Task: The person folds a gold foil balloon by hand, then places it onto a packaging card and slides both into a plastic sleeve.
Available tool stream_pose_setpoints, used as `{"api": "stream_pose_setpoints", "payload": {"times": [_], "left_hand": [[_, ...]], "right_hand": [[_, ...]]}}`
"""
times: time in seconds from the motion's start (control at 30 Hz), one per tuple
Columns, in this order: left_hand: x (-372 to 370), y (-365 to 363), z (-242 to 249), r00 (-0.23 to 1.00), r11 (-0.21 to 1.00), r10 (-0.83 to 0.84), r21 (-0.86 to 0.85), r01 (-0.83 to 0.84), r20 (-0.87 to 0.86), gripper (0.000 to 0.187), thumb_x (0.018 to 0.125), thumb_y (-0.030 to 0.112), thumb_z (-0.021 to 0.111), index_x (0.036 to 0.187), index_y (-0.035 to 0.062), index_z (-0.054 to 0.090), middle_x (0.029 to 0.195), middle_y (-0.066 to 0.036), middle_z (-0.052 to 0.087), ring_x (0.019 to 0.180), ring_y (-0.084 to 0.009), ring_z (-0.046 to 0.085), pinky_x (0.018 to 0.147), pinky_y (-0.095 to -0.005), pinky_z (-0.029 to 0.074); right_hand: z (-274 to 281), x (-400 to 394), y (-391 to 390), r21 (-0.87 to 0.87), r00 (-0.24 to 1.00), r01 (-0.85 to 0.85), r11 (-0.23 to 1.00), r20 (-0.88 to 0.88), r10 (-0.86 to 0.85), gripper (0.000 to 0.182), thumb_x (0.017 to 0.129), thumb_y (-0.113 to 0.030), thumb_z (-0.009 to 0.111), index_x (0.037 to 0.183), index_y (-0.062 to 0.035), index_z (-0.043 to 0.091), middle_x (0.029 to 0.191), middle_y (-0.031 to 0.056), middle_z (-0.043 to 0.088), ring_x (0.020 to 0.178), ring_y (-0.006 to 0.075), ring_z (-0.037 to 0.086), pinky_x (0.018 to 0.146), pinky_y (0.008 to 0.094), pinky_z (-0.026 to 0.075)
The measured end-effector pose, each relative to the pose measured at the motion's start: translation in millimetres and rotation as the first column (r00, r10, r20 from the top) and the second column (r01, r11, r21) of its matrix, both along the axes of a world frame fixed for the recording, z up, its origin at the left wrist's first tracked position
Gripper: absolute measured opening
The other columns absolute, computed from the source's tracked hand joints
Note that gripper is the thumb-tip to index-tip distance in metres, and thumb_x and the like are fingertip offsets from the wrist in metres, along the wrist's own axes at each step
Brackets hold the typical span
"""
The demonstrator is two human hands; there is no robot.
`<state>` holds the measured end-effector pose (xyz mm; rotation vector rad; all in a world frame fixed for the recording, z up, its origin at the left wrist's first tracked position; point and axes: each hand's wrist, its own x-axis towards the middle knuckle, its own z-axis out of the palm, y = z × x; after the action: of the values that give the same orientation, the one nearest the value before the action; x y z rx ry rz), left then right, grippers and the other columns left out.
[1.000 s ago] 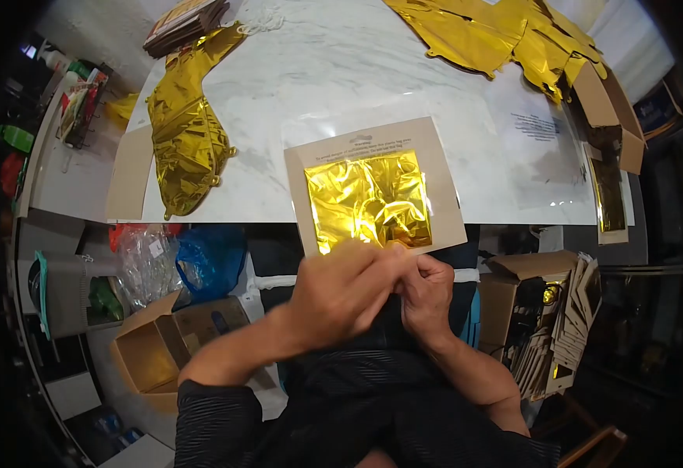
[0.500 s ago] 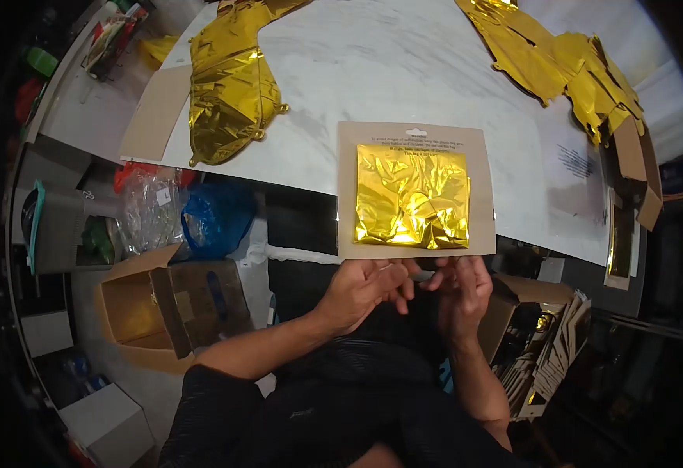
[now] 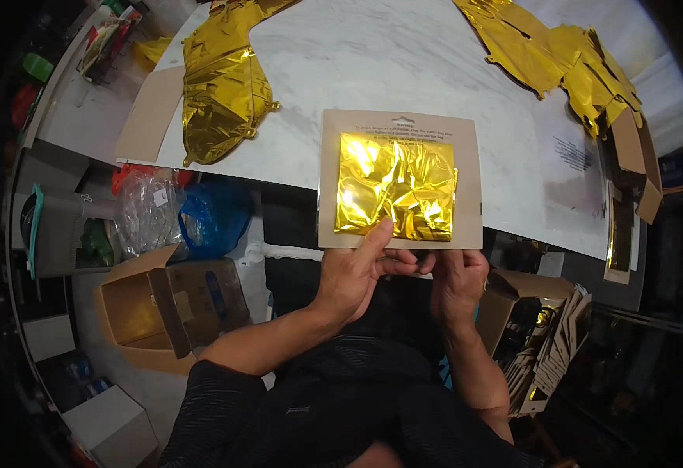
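A packaged gold foil balloon [image 3: 396,183], folded flat on a tan card [image 3: 466,179] with a hang hole and printed warning text at its top, is held up in front of me over the table's near edge. My left hand [image 3: 353,277] grips its lower edge, the thumb lying over the front and the fingers curled beneath. At the bottom right of the card, my right hand [image 3: 460,285] has its fingers bent and pressed against that same lower edge. Part of the right fingertips is hidden behind the package.
Gold foil balloons lie on the marble-look table [image 3: 357,54], one at left [image 3: 224,97] and more at right [image 3: 537,58]. Below left are an open cardboard box [image 3: 142,304] and a blue plastic bag [image 3: 215,218]. A box of packed cards [image 3: 540,343] stands at lower right.
The package has shifted slightly left and up. My left thumb has come onto its front, and my right fingers have closed in at its lower edge.
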<state>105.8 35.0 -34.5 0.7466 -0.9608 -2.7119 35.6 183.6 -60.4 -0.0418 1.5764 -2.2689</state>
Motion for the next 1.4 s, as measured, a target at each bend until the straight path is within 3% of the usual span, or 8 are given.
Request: {"api": "stream_pose_setpoints", "payload": {"times": [0.17,0.23,0.47,0.57,0.87,1.2,1.37,1.4], "left_hand": [[6,-1,-7,0.998,1.000,0.031,-0.004,-0.031,-0.053,0.027,0.111,0.020,0.061,0.122,-0.0031,0.067,0.105,-0.015,0.076,0.083,-0.0211,0.076,0.072,-0.0332,0.066],[7,-1,-13,0.990,0.998,-0.070,-0.003,0.070,-0.124,0.026,0.110,0.020,0.062,0.119,-0.0042,0.068,0.102,-0.015,0.076,0.083,-0.0185,0.076,0.074,-0.0318,0.067],[0,6,0,0.995,0.995,-0.099,-0.032,0.099,0.002,0.023,0.103,0.011,0.071,0.121,-0.0037,0.069,0.104,-0.011,0.077,0.090,-0.0169,0.077,0.080,-0.0314,0.067],[-2,11,2,0.994,0.994,-0.106,-0.038,0.106,0.001,0.022,0.102,0.010,0.074,0.119,-0.0026,0.070,0.103,-0.010,0.077,0.088,-0.0159,0.077,0.078,-0.0306,0.067],[-5,24,-4,0.998,0.999,-0.054,-0.002,0.054,-0.034,0.023,0.099,0.015,0.079,0.113,-0.0020,0.073,0.098,-0.008,0.076,0.080,-0.0108,0.072,0.070,-0.0270,0.064],[-18,34,3,0.999,0.999,-0.036,0.023,0.036,-0.041,0.022,0.099,0.016,0.080,0.111,-0.0010,0.073,0.091,-0.006,0.074,0.075,-0.0091,0.070,0.067,-0.0251,0.062],[-22,28,1,0.997,0.996,-0.077,-0.048,0.076,-0.005,0.021,0.100,0.020,0.077,0.105,-0.0007,0.074,0.081,-0.005,0.072,0.069,-0.0088,0.068,0.059,-0.0231,0.056],[-23,28,0,0.997,0.995,-0.076,-0.068,0.076,0.006,0.021,0.100,0.021,0.076,0.101,0.0002,0.074,0.077,-0.005,0.071,0.067,-0.0091,0.066,0.057,-0.0227,0.053]], "right_hand": [[-2,9,-4,0.090,0.996,-0.088,0.992,0.024,0.086,0.020,0.105,-0.011,0.065,0.103,0.0076,0.074,0.083,0.0138,0.074,0.068,0.0189,0.070,0.069,0.0315,0.057],[1,12,-7,0.030,0.995,-0.093,0.995,0.045,0.092,0.019,0.104,-0.010,0.066,0.104,0.0077,0.074,0.086,0.0131,0.075,0.069,0.0187,0.070,0.070,0.0305,0.057],[-9,9,4,0.175,0.996,-0.071,0.982,-0.042,0.080,0.019,0.105,-0.014,0.068,0.109,0.0034,0.076,0.102,0.0078,0.078,0.087,0.0107,0.071,0.080,0.0249,0.053],[-6,10,6,0.249,0.988,-0.061,0.966,-0.125,0.095,0.017,0.103,-0.013,0.069,0.103,0.0019,0.078,0.098,0.0055,0.078,0.086,0.0092,0.070,0.079,0.0249,0.053],[-1,10,11,0.297,0.992,-0.045,0.954,-0.103,0.079,0.014,0.099,-0.013,0.075,0.098,-0.0003,0.080,0.092,0.0022,0.078,0.083,0.0079,0.068,0.075,0.0248,0.052],[-5,5,25,0.229,0.992,-0.028,0.973,-0.115,0.056,0.017,0.099,-0.012,0.075,0.105,0.0036,0.079,0.096,0.0043,0.078,0.088,0.0085,0.068,0.078,0.0260,0.051],[11,8,19,0.016,0.972,-0.089,0.996,-0.218,0.090,0.022,0.100,-0.010,0.068,0.114,0.0070,0.073,0.098,0.0077,0.075,0.089,0.0107,0.067,0.080,0.0263,0.051],[7,7,22,0.112,0.974,-0.082,0.990,-0.200,0.103,0.023,0.103,-0.012,0.066,0.113,0.0075,0.072,0.092,0.0073,0.074,0.082,0.0108,0.066,0.078,0.0250,0.051]]}}
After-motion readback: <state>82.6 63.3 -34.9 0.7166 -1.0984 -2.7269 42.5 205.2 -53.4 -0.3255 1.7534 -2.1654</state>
